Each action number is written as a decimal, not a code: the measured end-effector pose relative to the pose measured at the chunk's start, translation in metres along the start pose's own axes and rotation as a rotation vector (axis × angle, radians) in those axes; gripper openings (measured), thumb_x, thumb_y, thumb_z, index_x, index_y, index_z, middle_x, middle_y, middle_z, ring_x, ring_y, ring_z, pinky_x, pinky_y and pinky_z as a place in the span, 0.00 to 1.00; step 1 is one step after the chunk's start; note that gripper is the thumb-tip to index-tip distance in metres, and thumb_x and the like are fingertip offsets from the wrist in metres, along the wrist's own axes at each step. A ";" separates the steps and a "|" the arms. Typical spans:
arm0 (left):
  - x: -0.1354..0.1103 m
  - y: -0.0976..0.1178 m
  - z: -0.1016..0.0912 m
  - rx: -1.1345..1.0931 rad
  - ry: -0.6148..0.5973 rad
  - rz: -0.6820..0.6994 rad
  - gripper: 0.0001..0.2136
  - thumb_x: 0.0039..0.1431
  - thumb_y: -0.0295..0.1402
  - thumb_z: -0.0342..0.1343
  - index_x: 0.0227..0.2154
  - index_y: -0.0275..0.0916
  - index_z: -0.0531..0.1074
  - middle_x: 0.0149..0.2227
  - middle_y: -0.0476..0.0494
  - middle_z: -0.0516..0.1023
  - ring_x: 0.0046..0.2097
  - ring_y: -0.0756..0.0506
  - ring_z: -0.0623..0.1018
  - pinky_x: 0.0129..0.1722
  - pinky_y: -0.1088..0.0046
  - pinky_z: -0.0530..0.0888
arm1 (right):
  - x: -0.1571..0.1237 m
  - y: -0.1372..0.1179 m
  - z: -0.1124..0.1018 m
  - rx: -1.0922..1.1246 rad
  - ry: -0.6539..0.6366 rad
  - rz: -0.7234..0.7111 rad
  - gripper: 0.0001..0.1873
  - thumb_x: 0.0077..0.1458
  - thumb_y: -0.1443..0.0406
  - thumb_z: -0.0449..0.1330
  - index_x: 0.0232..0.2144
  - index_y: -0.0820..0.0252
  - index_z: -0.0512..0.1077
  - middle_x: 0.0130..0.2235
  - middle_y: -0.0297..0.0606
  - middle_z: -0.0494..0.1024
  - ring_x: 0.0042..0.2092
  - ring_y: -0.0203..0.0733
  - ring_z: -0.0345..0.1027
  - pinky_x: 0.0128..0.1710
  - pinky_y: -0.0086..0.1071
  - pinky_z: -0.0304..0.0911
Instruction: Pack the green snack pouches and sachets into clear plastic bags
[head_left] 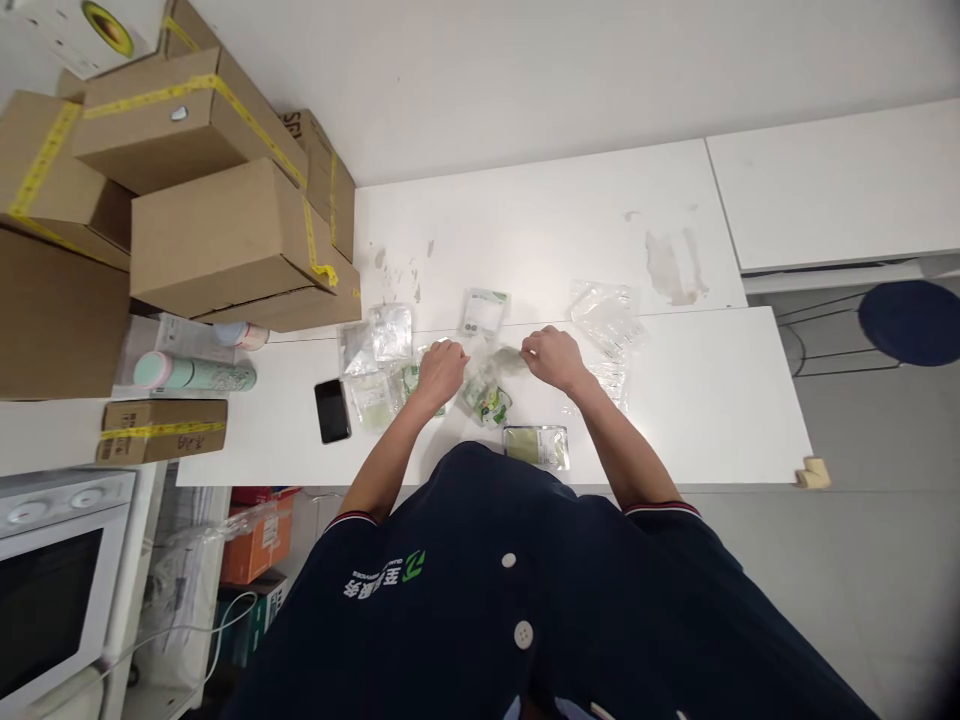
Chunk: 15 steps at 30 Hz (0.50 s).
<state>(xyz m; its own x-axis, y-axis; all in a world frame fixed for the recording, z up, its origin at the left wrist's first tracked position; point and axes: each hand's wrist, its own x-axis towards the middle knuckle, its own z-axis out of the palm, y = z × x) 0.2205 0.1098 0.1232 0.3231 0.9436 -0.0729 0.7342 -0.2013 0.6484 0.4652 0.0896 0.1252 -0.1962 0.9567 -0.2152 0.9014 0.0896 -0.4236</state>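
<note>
My left hand (pixel 442 374) has its fingers closed at the edge of a translucent plastic bag (pixel 478 360). Pinched in my right hand (pixel 553 357) is a small greyish-green sachet (pixel 511 362), blurred and close to that bag. A green-and-white printed pouch (pixel 491 402) lies just below, between the hands. Another green printed packet (pixel 410 378) is partly covered by my left hand. Nearest my body lies a silver-edged pouch with a green front (pixel 536 446). Beyond the hands is a white packet with a green corner (pixel 485 312).
Clear plastic bags (pixel 606 315) lie right of my hands, and several clear and silver packets (pixel 391 332) to the left. A black phone (pixel 332 411) is beside them. Cardboard boxes (pixel 217 225) are stacked at the left, near a mint-green bottle (pixel 195 372). A dark stool (pixel 911 322) stands at right.
</note>
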 end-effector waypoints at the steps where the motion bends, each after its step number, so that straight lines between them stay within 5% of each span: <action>1: -0.006 0.005 -0.009 0.017 0.062 0.001 0.10 0.61 0.33 0.52 0.24 0.41 0.63 0.32 0.41 0.69 0.42 0.40 0.68 0.46 0.63 0.64 | -0.006 -0.009 -0.003 -0.020 0.036 -0.022 0.13 0.60 0.63 0.52 0.32 0.57 0.76 0.40 0.43 0.79 0.46 0.50 0.65 0.39 0.36 0.58; 5: -0.019 0.016 -0.040 0.087 0.292 -0.051 0.09 0.61 0.34 0.52 0.26 0.41 0.62 0.35 0.39 0.69 0.48 0.37 0.66 0.49 0.60 0.62 | -0.024 -0.033 -0.014 -0.028 0.124 -0.100 0.13 0.62 0.62 0.51 0.30 0.58 0.73 0.37 0.45 0.77 0.45 0.50 0.64 0.40 0.38 0.58; 8: -0.023 0.017 -0.054 0.026 0.354 -0.065 0.08 0.62 0.33 0.52 0.27 0.41 0.62 0.35 0.40 0.68 0.46 0.39 0.68 0.48 0.61 0.62 | -0.030 -0.038 -0.028 0.119 0.264 -0.096 0.13 0.63 0.60 0.48 0.33 0.57 0.71 0.38 0.43 0.75 0.42 0.47 0.65 0.40 0.37 0.60; 15: -0.017 0.000 -0.045 -0.360 0.387 -0.233 0.11 0.62 0.37 0.53 0.28 0.43 0.58 0.26 0.48 0.62 0.35 0.43 0.68 0.37 0.68 0.61 | -0.032 -0.002 -0.051 0.523 0.690 0.243 0.19 0.65 0.53 0.42 0.46 0.57 0.65 0.38 0.41 0.71 0.39 0.43 0.67 0.36 0.36 0.65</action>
<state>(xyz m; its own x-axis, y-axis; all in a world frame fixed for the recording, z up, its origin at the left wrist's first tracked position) 0.1876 0.1055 0.1584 -0.1148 0.9934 -0.0061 0.4881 0.0618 0.8706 0.4898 0.0726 0.1782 0.4043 0.9016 0.1539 0.5635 -0.1130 -0.8183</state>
